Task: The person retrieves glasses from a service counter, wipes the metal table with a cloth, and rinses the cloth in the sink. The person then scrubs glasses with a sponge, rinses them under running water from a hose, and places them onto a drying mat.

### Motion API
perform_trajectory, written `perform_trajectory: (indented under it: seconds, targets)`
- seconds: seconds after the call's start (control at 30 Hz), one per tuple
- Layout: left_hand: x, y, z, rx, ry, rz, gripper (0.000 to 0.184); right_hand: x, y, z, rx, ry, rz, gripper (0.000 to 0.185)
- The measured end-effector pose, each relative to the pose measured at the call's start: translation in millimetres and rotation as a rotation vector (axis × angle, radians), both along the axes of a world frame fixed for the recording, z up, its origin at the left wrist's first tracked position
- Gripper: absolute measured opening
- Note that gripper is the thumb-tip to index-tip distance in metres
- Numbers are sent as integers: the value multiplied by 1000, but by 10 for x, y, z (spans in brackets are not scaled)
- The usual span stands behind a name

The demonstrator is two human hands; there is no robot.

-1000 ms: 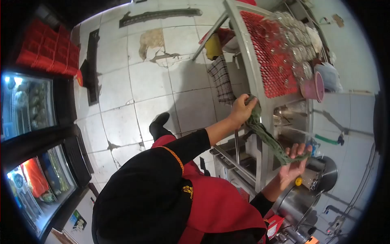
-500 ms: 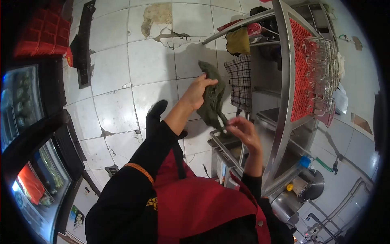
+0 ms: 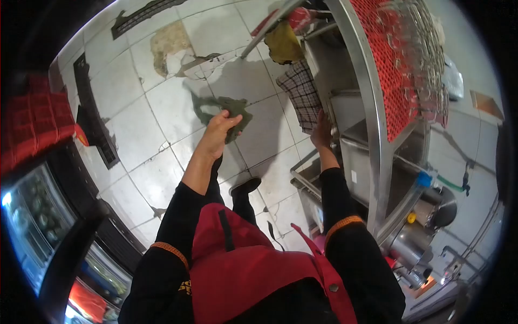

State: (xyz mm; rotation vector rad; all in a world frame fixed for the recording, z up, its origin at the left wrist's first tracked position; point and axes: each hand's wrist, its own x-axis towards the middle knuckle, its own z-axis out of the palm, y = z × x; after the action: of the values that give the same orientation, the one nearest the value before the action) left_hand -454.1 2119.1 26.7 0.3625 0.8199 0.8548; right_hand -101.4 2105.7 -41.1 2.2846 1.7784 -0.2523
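Observation:
My left hand (image 3: 220, 130) is closed around a dark green cloth (image 3: 237, 108), held over the tiled floor. A loose strip of the cloth trails out to the left of my fingers. My right hand (image 3: 321, 134) is at the lower right edge of a black-and-white checked cloth (image 3: 301, 93), which hangs from the metal rack. That hand lies in shadow with its fingers pointing up along the cloth's edge. Whether the fingers grip the fabric is not clear. A mustard-coloured cloth (image 3: 284, 44) hangs just beyond the checked one.
The steel rack (image 3: 372, 124) stands on the right, with glass mugs (image 3: 413, 65) on a red mesh mat (image 3: 377, 59). Below are metal basins and pots (image 3: 413, 243). On the left are a glass-door fridge (image 3: 38, 210) and a red crate (image 3: 40, 119). Some floor tiles (image 3: 172, 48) are broken.
My left hand has carried the green cloth to the left, away from the rack. My right hand has left the green cloth and moved up to the checked cloth. The view has turned.

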Motion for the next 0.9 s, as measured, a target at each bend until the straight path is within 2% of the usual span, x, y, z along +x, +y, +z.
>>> perform_trajectory:
  seconds: [0.17, 0.23, 0.3, 0.33, 0.37, 0.43, 0.47, 0.5, 0.53, 0.57, 0.6, 0.63, 0.67, 0.7, 0.77, 0.8, 0.83, 0.9]
  targets:
    - [159, 161, -14, 12, 19, -67, 24, 189, -789, 60, -91, -24, -158, 74]
    - [287, 208, 15, 11, 12, -109, 22, 601, -1332, -194, 69, -119, 71, 77]
    - [411, 245, 79, 8, 9, -145, 20, 827, -1800, -284, -137, -280, -27, 82]
    - [469, 273, 129, 13, 0, -199, 19, 569, -1752, 171, -417, -194, -274, 70]
    - [531, 309, 186, 19, -9, -253, 19, 424, -1684, 334, -412, -180, -288, 70]
    - [663, 383, 275, 7, -15, -314, 19, 311, -1624, 468, -552, -156, -579, 80]
    - [733, 431, 297, 48, -11, -436, 18, 503, -1794, 36, -366, -150, -457, 85]
    - [810, 481, 314, 88, -6, -558, 18, 418, -1674, 6, -185, 76, -409, 89]
    - [894, 535, 323, 93, 1, -573, 18, 232, -1412, 26, 0, 299, -355, 93]
    - [974, 596, 335, 194, 82, -716, 17, 31, -1087, 202, 180, 537, -202, 94]
    - [1041, 654, 345, 295, 166, -856, 17, -196, -701, 510, 228, 680, -29, 93]
    - [1094, 719, 415, 300, 178, -866, 17, -385, -424, 704, 281, 774, 20, 91]
    - [1139, 795, 542, 349, 123, -955, 19, -497, -206, 761, 288, 805, 76, 80]
    - [1179, 868, 662, 395, 66, -1045, 23, -494, -46, 741, 300, 813, 67, 80]
    - [1177, 1035, 868, 421, 107, -1021, 22, -453, 175, 696, -129, 957, 216, 61]
    - [1155, 1118, 909, 445, 136, -982, 21, -429, 177, 668, -131, 940, 115, 43]
    - [1126, 1211, 876, 447, 141, -991, 21, -373, 137, 662, -123, 946, 111, 43]
    - [1039, 1431, 721, 564, 368, -856, 19, -231, 1, 745, -184, 1256, -293, 49]
